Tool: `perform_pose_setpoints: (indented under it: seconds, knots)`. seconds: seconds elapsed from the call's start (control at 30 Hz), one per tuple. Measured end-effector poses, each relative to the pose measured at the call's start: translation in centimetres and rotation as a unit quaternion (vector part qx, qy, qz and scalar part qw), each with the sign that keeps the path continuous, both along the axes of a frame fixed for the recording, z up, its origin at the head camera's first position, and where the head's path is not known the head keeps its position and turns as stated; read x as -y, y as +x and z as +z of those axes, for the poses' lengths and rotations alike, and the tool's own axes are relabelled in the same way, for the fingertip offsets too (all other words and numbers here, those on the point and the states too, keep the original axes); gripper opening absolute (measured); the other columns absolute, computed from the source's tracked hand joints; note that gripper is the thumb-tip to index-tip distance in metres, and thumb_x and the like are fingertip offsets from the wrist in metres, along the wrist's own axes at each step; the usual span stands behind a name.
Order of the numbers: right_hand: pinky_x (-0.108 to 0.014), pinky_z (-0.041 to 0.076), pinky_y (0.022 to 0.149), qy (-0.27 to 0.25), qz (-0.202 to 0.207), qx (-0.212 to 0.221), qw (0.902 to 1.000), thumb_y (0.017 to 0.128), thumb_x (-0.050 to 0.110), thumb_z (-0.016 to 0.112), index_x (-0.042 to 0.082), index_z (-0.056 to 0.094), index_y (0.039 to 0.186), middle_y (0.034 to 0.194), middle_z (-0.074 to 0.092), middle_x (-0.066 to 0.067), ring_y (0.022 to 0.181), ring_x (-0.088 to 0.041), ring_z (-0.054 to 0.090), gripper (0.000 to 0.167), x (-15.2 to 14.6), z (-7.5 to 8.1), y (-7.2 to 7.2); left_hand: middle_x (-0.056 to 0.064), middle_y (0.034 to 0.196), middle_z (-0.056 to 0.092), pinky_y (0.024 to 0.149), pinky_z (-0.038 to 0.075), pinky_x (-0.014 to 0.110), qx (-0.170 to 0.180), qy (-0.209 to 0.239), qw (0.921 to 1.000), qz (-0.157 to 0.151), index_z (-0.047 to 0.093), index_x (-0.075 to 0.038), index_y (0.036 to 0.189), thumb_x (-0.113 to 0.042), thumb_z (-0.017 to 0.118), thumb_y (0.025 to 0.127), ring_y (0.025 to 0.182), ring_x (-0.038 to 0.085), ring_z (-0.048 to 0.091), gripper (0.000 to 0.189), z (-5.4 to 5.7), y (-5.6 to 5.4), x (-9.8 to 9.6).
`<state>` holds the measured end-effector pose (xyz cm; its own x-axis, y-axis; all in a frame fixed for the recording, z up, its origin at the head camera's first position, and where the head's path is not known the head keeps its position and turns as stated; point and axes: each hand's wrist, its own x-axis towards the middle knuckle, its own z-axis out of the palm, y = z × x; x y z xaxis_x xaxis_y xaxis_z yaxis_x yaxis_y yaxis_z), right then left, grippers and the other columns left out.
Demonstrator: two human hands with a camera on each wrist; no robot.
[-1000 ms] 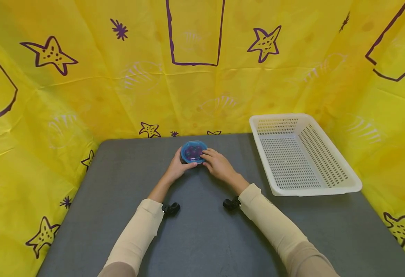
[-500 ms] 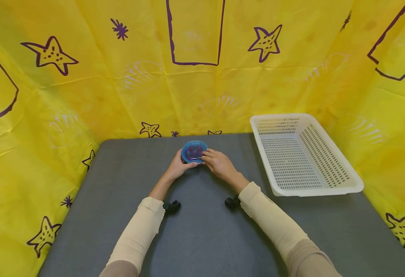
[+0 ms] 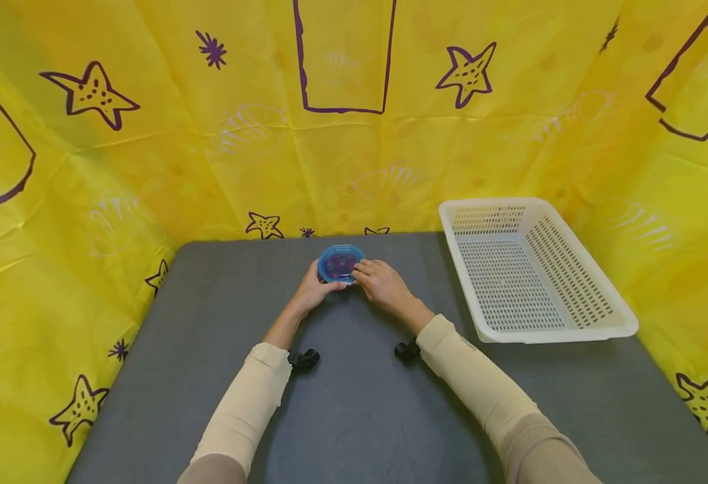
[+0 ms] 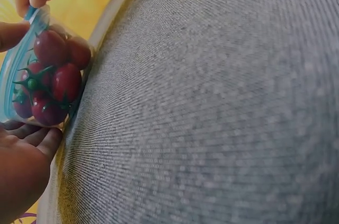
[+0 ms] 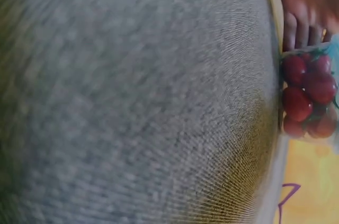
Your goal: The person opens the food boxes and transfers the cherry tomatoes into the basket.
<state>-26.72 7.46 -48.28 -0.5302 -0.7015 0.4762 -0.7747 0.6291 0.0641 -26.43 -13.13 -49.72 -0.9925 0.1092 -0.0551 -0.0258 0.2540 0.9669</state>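
Note:
A clear plastic container (image 4: pixel 58 118) of small red tomatoes (image 4: pixel 67 82) with green stems stands on the grey table near its back edge. Its blue lid (image 3: pixel 331 277) covers the top. From the left my left hand (image 3: pixel 310 290) grips the container, thumb along the near side and fingers against the far left wall. On the opposite side my right hand (image 3: pixel 385 288) pinches the lid's near right corner between thumb and fingertips. Tomatoes show through the wall in both wrist views. In the right wrist view, the left hand's fingers (image 5: pixel 302 33) lie against the container.
A white perforated plastic basket (image 3: pixel 477 316) stands to the right on the grey table (image 3: pixel 354 417). Yellow cloth (image 3: pixel 341 168) with purple starfish drawings hangs behind and along both sides. Each wrist wears a black camera (image 3: pixel 304 360).
Both hands stay on the container at almost the same spot. My right fingers have curled a little more at the lid's corner. The whole view has shifted slightly.

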Motion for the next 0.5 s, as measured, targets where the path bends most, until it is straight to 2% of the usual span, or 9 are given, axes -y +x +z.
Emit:
perform_pose_setpoints:
  seconds: [0.1,0.17,0.27,0.33,0.4,0.43,0.5]
  knots:
    - [-0.04,0.049,0.099,-0.003,-0.001,-0.019,0.9998,0.094,0.015,0.062,0.006,0.07,0.108,0.112,0.072,-0.01,0.109,-0.025,0.066,0.018,0.4,0.0,0.1,0.022,0.149,0.036,0.117,0.029,0.048,0.001,-0.003,1.0,0.006,0.026,0.0,0.148,-0.013,0.077,0.081,0.136,0.035,0.039,0.085,-0.1,0.1,0.1]
    - [-0.038,0.051,0.096,-0.006,-0.004,-0.029,0.9995,0.093,0.013,0.064,0.005,0.069,0.103,0.104,0.073,-0.01,0.1,-0.025,0.067,0.014,0.9,0.2,0.3,0.022,0.148,0.037,0.116,0.029,0.048,-0.002,-0.003,0.9999,0.014,0.027,0.0,0.147,-0.011,0.077,0.081,0.135,0.035,0.04,0.084,-0.1,0.2,0.1]
    - [-0.034,0.053,0.083,-0.004,0.004,-0.026,0.9996,0.093,0.009,0.063,0.004,0.065,0.097,0.088,0.07,-0.008,0.083,-0.023,0.065,0.007,2.0,1.2,0.4,0.022,0.148,0.037,0.113,0.033,0.049,0.0,-0.007,0.9999,-0.01,0.027,0.0,0.147,-0.007,0.074,0.081,0.132,0.035,0.043,0.082,-0.1,0.4,-0.4]
    - [-0.032,0.052,0.074,0.003,0.007,-0.007,0.9999,0.093,0.009,0.063,0.005,0.062,0.094,0.08,0.066,-0.005,0.074,-0.02,0.062,0.004,2.8,1.9,0.4,0.023,0.148,0.037,0.111,0.036,0.047,-0.003,-0.013,0.999,-0.042,0.025,0.0,0.147,-0.006,0.071,0.083,0.131,0.035,0.044,0.079,0.0,0.4,-1.1]
    - [-0.031,0.05,0.069,-0.001,0.007,0.031,0.9995,0.095,0.01,0.06,0.006,0.061,0.091,0.075,0.063,-0.004,0.07,-0.02,0.06,0.005,3.2,2.5,0.4,0.022,0.148,0.036,0.108,0.038,0.045,0.0,-0.025,0.9968,-0.076,0.024,-0.001,0.148,-0.008,0.069,0.085,0.13,0.034,0.044,0.078,0.1,0.5,-1.7]
    - [-0.031,0.05,0.069,-0.004,0.004,0.046,0.9989,0.096,0.011,0.06,0.006,0.061,0.089,0.074,0.063,-0.004,0.07,-0.02,0.06,0.008,3.2,2.7,0.4,0.021,0.149,0.036,0.108,0.038,0.045,0.003,-0.027,0.9962,-0.083,0.023,-0.002,0.149,-0.01,0.069,0.086,0.131,0.033,0.044,0.078,0.3,0.5,-1.9]
    - [-0.033,0.052,0.076,-0.023,-0.013,0.072,0.997,0.097,0.013,0.058,0.007,0.065,0.09,0.079,0.067,-0.005,0.076,-0.021,0.063,0.011,2.7,2.7,0.3,0.02,0.149,0.036,0.108,0.038,0.043,0.006,-0.027,0.9967,-0.077,0.023,-0.002,0.149,-0.013,0.072,0.085,0.131,0.032,0.044,0.081,0.4,0.5,-2.2]
